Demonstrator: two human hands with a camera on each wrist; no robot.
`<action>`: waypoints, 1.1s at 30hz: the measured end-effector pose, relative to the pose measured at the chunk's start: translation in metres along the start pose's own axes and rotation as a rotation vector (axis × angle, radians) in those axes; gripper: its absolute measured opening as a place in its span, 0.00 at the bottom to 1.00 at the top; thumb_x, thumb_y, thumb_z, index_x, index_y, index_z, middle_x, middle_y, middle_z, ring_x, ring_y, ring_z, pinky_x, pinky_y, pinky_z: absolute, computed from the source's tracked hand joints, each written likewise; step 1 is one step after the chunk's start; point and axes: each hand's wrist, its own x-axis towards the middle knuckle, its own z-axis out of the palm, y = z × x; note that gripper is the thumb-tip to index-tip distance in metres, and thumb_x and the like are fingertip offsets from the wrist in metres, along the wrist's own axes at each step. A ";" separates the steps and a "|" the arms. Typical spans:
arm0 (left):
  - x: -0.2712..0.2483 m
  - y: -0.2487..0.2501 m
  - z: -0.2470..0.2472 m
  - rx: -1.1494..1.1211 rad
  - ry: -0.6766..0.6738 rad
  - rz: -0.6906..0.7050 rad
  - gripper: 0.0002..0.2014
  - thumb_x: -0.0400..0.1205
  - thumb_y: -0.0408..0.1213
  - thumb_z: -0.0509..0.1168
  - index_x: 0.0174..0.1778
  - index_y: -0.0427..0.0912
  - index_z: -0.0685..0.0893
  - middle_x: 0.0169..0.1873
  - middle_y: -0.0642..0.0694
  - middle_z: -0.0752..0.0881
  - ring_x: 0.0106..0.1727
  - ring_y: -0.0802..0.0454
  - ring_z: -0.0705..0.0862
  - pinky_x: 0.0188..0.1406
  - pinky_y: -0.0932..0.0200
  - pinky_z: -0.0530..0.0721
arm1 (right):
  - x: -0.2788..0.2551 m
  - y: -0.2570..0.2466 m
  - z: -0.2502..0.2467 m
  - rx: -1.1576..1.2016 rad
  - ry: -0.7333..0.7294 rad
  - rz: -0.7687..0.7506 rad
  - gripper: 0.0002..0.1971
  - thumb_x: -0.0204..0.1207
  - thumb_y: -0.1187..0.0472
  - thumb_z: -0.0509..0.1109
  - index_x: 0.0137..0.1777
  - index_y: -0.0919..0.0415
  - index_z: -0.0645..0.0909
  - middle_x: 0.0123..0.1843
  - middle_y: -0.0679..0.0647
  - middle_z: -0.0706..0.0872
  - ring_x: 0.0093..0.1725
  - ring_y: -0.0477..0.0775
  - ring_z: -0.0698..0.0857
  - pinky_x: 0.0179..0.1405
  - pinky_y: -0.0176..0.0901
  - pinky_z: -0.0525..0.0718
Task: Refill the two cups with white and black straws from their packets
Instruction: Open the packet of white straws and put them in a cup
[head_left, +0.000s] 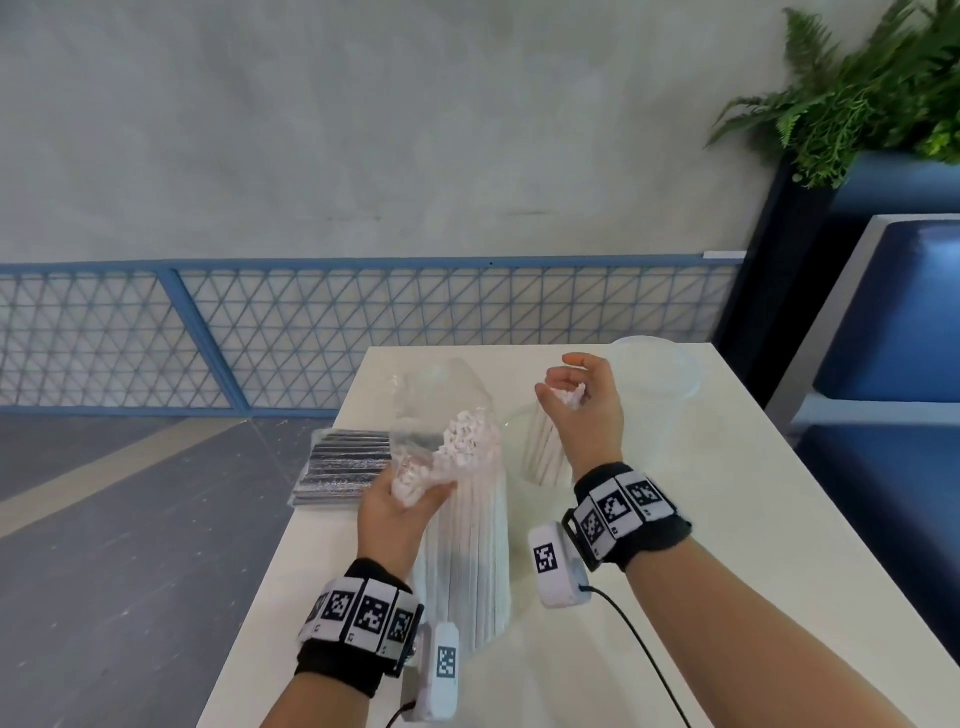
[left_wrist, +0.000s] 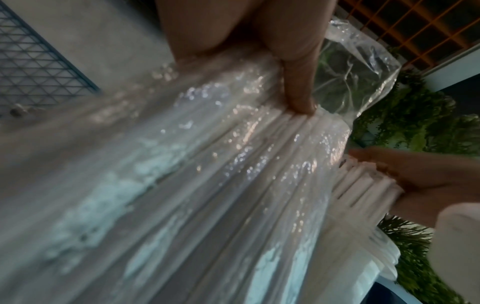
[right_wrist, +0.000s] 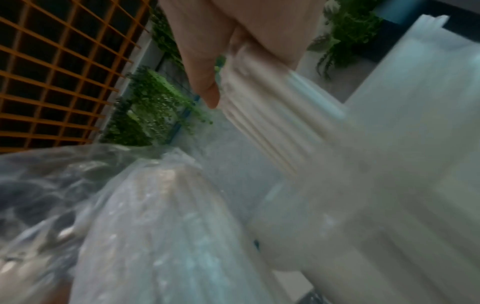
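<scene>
A person stands at a white table (head_left: 675, 519). The left hand (head_left: 400, 506) grips the open, clear packet of white straws (head_left: 467, 545) near its mouth, holding it upright on the table. The right hand (head_left: 587, 410) is curled around a small bundle of white straws (head_left: 569, 397), lowering it into a clear cup (head_left: 540, 452) just beside the packet. A second, empty clear cup (head_left: 657, 374) stands behind, and the packet of black straws (head_left: 343, 465) lies flat to the left. To do this step well, keep the bundle upright and centred over the rim — then loosen the fingers gradually, so no straw catches the edge or tips the light cup.
</scene>
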 end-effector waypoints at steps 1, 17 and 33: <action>-0.001 0.000 0.000 -0.003 0.001 0.001 0.12 0.71 0.23 0.73 0.42 0.44 0.82 0.37 0.53 0.85 0.32 0.77 0.83 0.31 0.82 0.76 | -0.003 -0.007 0.000 -0.049 0.026 -0.090 0.17 0.68 0.68 0.75 0.53 0.55 0.75 0.45 0.46 0.83 0.46 0.42 0.82 0.51 0.30 0.75; 0.006 -0.016 -0.027 -0.055 -0.168 -0.028 0.37 0.54 0.38 0.83 0.59 0.48 0.76 0.56 0.44 0.85 0.60 0.49 0.84 0.58 0.51 0.84 | -0.072 -0.016 0.027 -0.172 -0.453 0.118 0.21 0.77 0.63 0.66 0.69 0.54 0.68 0.61 0.56 0.79 0.53 0.50 0.81 0.56 0.45 0.82; 0.010 -0.022 -0.026 -0.066 -0.171 -0.040 0.34 0.55 0.23 0.80 0.53 0.50 0.77 0.49 0.50 0.86 0.48 0.62 0.86 0.40 0.71 0.84 | -0.076 -0.007 0.021 -0.502 -0.518 -0.549 0.25 0.67 0.61 0.76 0.66 0.55 0.77 0.64 0.48 0.81 0.62 0.45 0.76 0.66 0.32 0.72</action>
